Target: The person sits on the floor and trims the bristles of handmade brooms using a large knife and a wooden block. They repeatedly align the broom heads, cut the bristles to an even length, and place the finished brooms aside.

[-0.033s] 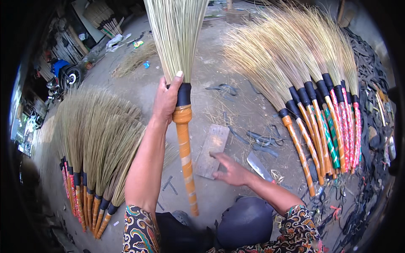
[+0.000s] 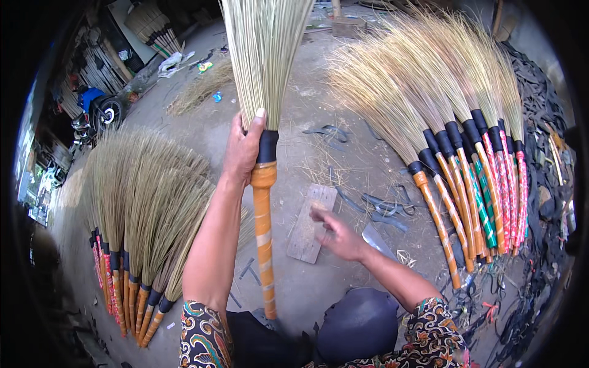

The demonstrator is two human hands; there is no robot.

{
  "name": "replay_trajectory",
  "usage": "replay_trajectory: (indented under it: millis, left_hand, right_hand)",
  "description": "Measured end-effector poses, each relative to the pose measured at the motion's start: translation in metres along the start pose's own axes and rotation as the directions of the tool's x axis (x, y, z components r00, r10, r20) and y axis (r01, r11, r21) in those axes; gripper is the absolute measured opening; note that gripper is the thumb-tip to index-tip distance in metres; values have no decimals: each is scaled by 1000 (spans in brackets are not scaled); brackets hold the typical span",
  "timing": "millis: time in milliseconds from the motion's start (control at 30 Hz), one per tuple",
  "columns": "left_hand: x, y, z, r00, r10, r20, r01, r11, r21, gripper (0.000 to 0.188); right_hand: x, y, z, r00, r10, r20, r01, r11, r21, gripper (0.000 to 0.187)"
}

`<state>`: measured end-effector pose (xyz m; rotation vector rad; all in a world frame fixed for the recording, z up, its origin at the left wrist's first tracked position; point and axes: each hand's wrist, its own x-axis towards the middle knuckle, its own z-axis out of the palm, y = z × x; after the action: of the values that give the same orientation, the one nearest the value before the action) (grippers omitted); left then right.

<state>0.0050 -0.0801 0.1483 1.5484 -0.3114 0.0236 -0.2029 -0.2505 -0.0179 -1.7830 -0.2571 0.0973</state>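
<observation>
My left hand (image 2: 243,146) is wrapped round a grass broom (image 2: 263,224), just where its pale bristles enter a black band. The broom stands bristles up, its orange-wrapped handle with pale spiral stripes pointing down between my knees. My thumb lies along the front of the bristle base. Over the right edge of a small wooden board (image 2: 304,242) on the floor hovers my right hand (image 2: 341,236), fingers apart and holding nothing; it is slightly blurred. A wide knife blade (image 2: 377,240) lies by my right wrist, its handle hidden behind my forearm.
Finished-looking brooms (image 2: 469,178) fan out at the right, and more brooms (image 2: 144,202) lie at the left. Dark rubber strips (image 2: 383,208) and straw scraps litter the floor. A heap of black strips (image 2: 534,92) lines the right side. A motorcycle (image 2: 101,110) stands far left.
My right hand has moved slightly right and its fingers have lifted from the board. The broom's lower end has swung a little to the left, still in my left hand.
</observation>
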Motion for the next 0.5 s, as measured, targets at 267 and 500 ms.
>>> replay_trajectory:
  millis: [267,500]
  left_hand:
    - [-69,-63,-14,662,-455,596,401,886,231,79]
    - [-48,-81,63,707,-367,605,39,874,484,107]
  right_hand:
    - [103,-28,-35,824,68,-563,480,443,757,106]
    - [65,8,44,845,199,-497,320,558,766,76]
